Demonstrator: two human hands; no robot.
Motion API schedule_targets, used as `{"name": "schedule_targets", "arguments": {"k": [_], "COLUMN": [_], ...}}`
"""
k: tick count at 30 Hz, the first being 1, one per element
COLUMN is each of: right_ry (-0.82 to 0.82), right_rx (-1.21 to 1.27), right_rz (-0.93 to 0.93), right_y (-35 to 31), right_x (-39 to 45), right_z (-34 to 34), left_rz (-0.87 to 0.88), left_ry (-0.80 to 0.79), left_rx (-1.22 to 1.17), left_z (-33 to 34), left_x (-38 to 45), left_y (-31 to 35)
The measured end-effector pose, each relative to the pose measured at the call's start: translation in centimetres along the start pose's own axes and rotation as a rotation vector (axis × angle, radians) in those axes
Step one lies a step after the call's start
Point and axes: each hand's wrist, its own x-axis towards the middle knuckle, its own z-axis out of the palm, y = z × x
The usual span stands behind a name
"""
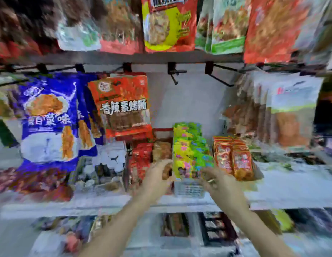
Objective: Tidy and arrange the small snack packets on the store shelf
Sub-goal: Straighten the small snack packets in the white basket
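snack packets (191,151), hands (157,175) at shelf (282,188)

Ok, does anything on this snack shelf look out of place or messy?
Two hanging pegs between the red sausage bag and the pale bags are bare, leaving a gap. The yellow-green packets stand in a fairly even row. The picture is too blurred to judge more.

Glossy plastic film wraps the yellow-green snack packets (189,151) and hanging blue bags (48,119); black metal hooks (175,74) look matt.
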Motion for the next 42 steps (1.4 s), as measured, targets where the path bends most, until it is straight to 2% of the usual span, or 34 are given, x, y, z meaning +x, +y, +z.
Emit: {"name": "schedule_targets", "arguments": {"k": [6, 13, 18, 23, 27, 31, 37, 42], "right_ry": [-0.047, 0.069, 0.080, 0.095, 0.162, 0.327, 0.279, 0.227], "right_rx": [0.111, 0.204, 0.170, 0.293, 0.375, 0.512, 0.713, 0.823], "right_rz": [0.037, 0.066, 0.006, 0.000, -0.031, 0.041, 0.186, 0.212], "right_y": [-1.1, -1.4, -1.8, -3.6, -6.3, -7.5, -7.7, -8.9], "right_x": [0.4, 2.1, 3.7, 6.2, 7.5, 7.9, 4.5, 1.0], "right_z": [1.1, 2.9, 2.6, -0.3, -4.3, -9.3, -12.1, -12.4], "left_rz": [-0.062, -0.046, -0.027, 0.028, -0.153, -0.163, -0.179, -0.245], "left_ry": [0.021, 0.061, 0.005, 0.022, -0.060, -0.167, -0.203, -0.243], "left_rx": [-0.020, -0.084, -0.105, -0.220, -0.543, -0.401, -0.468, -0.511], "left_z": [0.7, 1.1, -0.2, -1.9, -3.1, -3.7, -4.6, -6.6], "left_x": [1.1, 1.6, 2.6, 4.2, 3.7, 1.3, -3.6, -7.7], "left_y": [2.0, 1.3, 1.3, 3.5, 5.4, 5.8, 8.3, 10.7]}}
